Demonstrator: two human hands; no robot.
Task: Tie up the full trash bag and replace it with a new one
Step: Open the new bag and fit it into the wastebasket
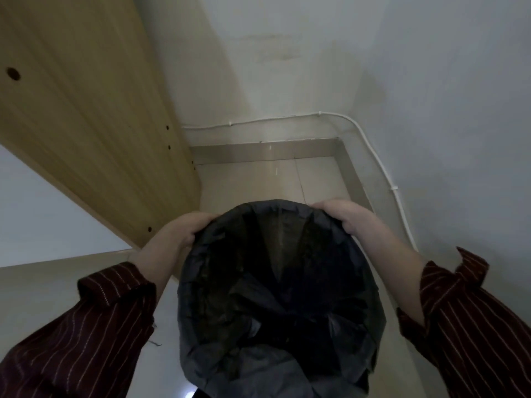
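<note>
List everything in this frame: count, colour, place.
trash bag: 1, black, centre bottom, mouth open; any bin under it is hidden
wooden panel: 1, light brown with small dark holes, left side, running down to the floor
walls: 2, white, meeting in the corner ahead
cable: 1, white, clipped low along both walls
baseboard: 1 strip, grey, at the foot of the walls
floor: pale glossy tiles, beyond and beside the bag
sleeves: 2, dark red with thin pale stripes, lower left and lower right
left hand: 1, grips the bag's rim on its left
right hand: 1, grips the bag's rim on its right
</note>
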